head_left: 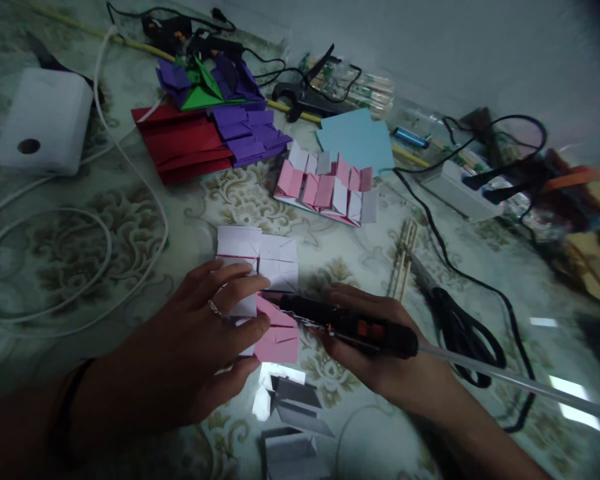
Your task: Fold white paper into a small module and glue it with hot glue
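Observation:
My left hand [205, 340] lies on a folded pink and white paper piece [275, 330], fingers pressing it flat against the patterned table. A white folded paper block [257, 257] joins it just above. My right hand [375, 357] grips a black glue gun [350, 327] with a clear glue stick trailing out to the right. The gun's nozzle points left and touches the pink paper by my left fingertips. A ring shows on one left finger.
Black scissors [455, 320] and wooden sticks [404, 257] lie right of my hands. Pink and white folded pieces [325, 187], purple pieces [247, 130], red paper [180, 143] and blue paper [357, 140] sit farther back. A white box [43, 120] with white cable is at left. Grey folded pieces [290, 400] lie near me.

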### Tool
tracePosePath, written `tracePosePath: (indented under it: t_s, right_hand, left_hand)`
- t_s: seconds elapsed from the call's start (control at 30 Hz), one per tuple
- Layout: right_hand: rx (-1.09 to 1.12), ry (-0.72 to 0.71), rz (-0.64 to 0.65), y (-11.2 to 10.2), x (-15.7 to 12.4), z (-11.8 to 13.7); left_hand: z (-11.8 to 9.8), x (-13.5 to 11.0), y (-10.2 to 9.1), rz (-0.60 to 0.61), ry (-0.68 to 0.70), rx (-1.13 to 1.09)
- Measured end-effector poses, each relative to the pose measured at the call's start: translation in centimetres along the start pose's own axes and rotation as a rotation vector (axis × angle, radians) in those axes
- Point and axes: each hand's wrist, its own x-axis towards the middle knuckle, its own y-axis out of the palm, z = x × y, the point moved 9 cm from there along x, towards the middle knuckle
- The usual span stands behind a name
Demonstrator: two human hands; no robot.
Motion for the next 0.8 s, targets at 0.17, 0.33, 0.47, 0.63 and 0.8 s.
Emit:
tracePosePath:
  t_s: [0.17,0.33,0.47,0.63,0.8]
  right_hand:
    - [-0.009,0.001,0.023,0.04,0.16,0.08]
    - [-0.009,-0.018,0.031,-0.09,0.18,0.39]
    - [-0.029,-0.024,0.040,-0.27,0.15,0.53]
    - [-0.049,-0.035,0.065,-0.23,0.18,0.72]
    - [-0.036,-0.031,0.064,-0.07,0.04,0.55]
  left_hand:
    - [-0.08,0.00,-0.05,-0.001,0.007,0.006]
    - [-0.10,-0.13,-0.08,0.002,0.005,-0.010]
    - [-0.05,-0.14,-0.07,0.001,0.004,-0.018]
    - [0.00,-0.03,-0.08,-0.003,0.003,-0.017]
    - [0.09,-0.31,-0.03,-0.005,-0.005,-0.045]
